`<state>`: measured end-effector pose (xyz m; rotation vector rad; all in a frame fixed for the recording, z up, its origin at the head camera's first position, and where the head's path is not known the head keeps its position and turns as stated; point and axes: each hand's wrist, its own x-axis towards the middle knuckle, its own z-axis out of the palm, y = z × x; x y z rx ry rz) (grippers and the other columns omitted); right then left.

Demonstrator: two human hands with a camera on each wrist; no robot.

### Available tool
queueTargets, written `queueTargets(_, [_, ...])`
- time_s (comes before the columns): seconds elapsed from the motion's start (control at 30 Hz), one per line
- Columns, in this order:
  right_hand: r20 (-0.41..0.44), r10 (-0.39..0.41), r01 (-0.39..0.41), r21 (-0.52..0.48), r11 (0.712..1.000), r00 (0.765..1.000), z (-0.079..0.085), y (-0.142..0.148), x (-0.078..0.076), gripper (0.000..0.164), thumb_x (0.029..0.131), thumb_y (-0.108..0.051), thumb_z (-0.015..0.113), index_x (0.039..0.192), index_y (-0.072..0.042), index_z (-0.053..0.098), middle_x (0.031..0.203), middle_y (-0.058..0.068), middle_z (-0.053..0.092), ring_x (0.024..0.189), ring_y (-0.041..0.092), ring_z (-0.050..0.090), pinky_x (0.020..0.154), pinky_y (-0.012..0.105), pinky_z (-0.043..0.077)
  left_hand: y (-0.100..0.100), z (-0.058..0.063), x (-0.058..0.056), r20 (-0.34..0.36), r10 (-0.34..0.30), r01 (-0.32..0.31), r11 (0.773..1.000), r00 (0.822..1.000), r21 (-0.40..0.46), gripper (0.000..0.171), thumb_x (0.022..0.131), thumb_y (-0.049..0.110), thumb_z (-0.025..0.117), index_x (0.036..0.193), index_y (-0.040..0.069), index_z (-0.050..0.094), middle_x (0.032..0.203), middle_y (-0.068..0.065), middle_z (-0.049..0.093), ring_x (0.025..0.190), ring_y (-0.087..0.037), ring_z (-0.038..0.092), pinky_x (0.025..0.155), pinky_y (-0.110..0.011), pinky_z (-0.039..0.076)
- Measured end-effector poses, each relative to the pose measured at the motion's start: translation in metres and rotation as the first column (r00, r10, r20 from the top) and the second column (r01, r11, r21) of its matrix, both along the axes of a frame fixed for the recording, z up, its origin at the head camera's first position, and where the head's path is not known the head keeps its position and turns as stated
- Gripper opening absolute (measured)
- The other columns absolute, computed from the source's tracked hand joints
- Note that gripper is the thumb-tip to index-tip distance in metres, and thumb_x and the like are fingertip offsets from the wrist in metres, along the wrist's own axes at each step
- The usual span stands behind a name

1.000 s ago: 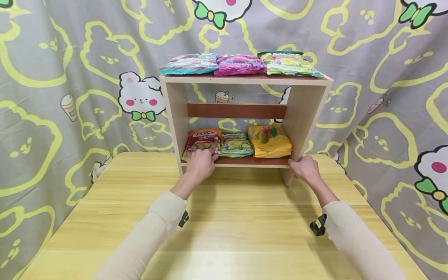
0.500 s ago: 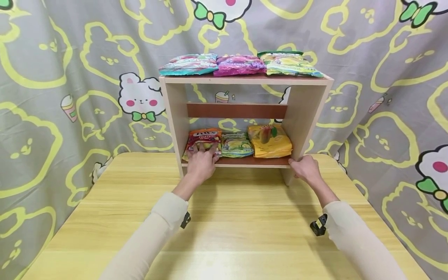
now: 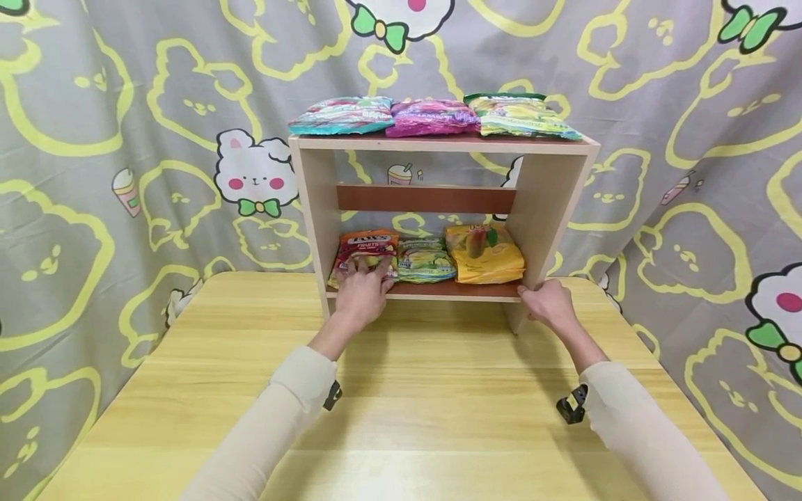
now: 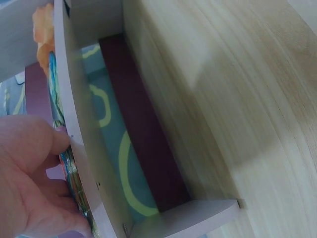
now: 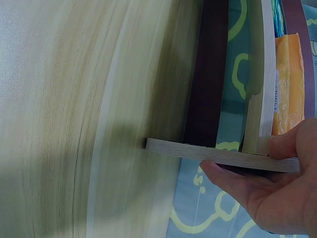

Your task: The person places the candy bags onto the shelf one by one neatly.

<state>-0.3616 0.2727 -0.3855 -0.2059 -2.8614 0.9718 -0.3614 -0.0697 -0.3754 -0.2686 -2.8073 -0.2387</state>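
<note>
On the table stands a small wooden shelf point(image 3: 447, 143). My left hand point(image 3: 360, 296) rests on a red Fox's fruit candy bag point(image 3: 368, 245) at the left of the lower board, its fingers spread over the front. In the left wrist view, that hand's thumb point(image 4: 59, 141) lies near the board's front edge. My right hand point(image 3: 548, 304) grips the shelf's right side panel point(image 3: 551, 202); the right wrist view shows the thumb point(image 5: 283, 148) inside and fingers point(image 5: 233, 181) outside. A green candy bag point(image 3: 426, 261) lies mid-board, with a yellow mango-printed bag point(image 3: 485, 261) to its right.
Along the top board lie a teal-and-white bag point(image 3: 343, 115), a purple bag point(image 3: 432, 117) and a yellow-green bag point(image 3: 523, 115). The wooden table point(image 3: 438, 396) extends towards me. A patterned grey curtain point(image 3: 156, 104) hangs behind and at both sides.
</note>
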Motion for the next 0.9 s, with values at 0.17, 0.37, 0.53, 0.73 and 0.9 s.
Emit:
queueTargets(0.17, [0.001, -0.005, 0.005, -0.009, 1.0, 1.0, 0.0008, -0.0002, -0.0003, 0.043, 0.092, -0.036, 0.051, 0.084, 0.004, 0.064, 0.078, 0.019, 0.068, 0.053, 0.016, 0.065, 0.058, 0.03, 0.049, -0.0008, -0.0006, -0.0006, 0.0, -0.004, 0.004, 1.0, 1.0, 0.003, 0.05, 0.098, 0.04, 0.046, 0.147, 0.03, 0.037, 0.144, -0.027, 0.037, 0.131, -0.048, 0.035, 0.102, -0.069, 0.028])
queueTargets(0.37, [-0.003, -0.004, 0.004, -0.016, 1.0, 1.0, 0.0015, -0.0006, -0.0011, 0.043, 0.092, -0.036, 0.051, 0.083, 0.004, 0.063, 0.078, 0.019, 0.068, 0.054, 0.016, 0.065, 0.057, 0.03, 0.048, -0.0013, -0.0009, -0.001, -0.015, -0.01, 0.01, 1.0, 1.0, -0.015, 0.05, 0.099, 0.04, 0.044, 0.147, 0.029, 0.036, 0.143, -0.028, 0.037, 0.13, -0.049, 0.036, 0.101, -0.069, 0.029])
queueTargets(0.53, [0.011, -0.003, 0.003, -0.01, 1.0, 1.0, 0.0019, -0.0001, 0.0, 0.044, 0.092, -0.036, 0.05, 0.086, 0.005, 0.063, 0.08, 0.021, 0.068, 0.054, 0.016, 0.065, 0.057, 0.029, 0.048, -0.0016, -0.0017, -0.0013, -0.019, -0.021, 0.021, 0.999, 1.0, -0.024, 0.051, 0.099, 0.039, 0.045, 0.147, 0.028, 0.036, 0.142, -0.029, 0.038, 0.128, -0.05, 0.037, 0.099, -0.07, 0.031])
queueTargets(0.73, [-0.002, 0.01, -0.011, -0.016, 1.0, 1.0, 0.0041, 0.0011, 0.001, 0.043, 0.092, -0.036, 0.051, 0.085, 0.005, 0.062, 0.085, 0.023, 0.067, 0.054, 0.016, 0.066, 0.057, 0.029, 0.049, -0.0012, -0.0026, -0.0024, -0.046, -0.02, 0.019, 1.0, 0.999, -0.012, 0.05, 0.098, 0.04, 0.046, 0.146, 0.028, 0.038, 0.141, -0.028, 0.04, 0.127, -0.049, 0.039, 0.099, -0.07, 0.031])
queueTargets(0.9, [0.012, 0.009, -0.009, 0.005, 1.0, 1.0, 0.0065, 0.0026, 0.0026, 0.042, 0.093, -0.037, 0.05, 0.08, 0.001, 0.061, 0.077, 0.017, 0.068, 0.054, 0.016, 0.065, 0.057, 0.029, 0.048, -0.0015, -0.0034, -0.0019, -0.079, -0.048, 0.051, 0.998, 0.996, 0.041, 0.051, 0.097, 0.039, 0.05, 0.145, 0.026, 0.04, 0.141, -0.029, 0.04, 0.127, -0.05, 0.039, 0.098, -0.071, 0.031])
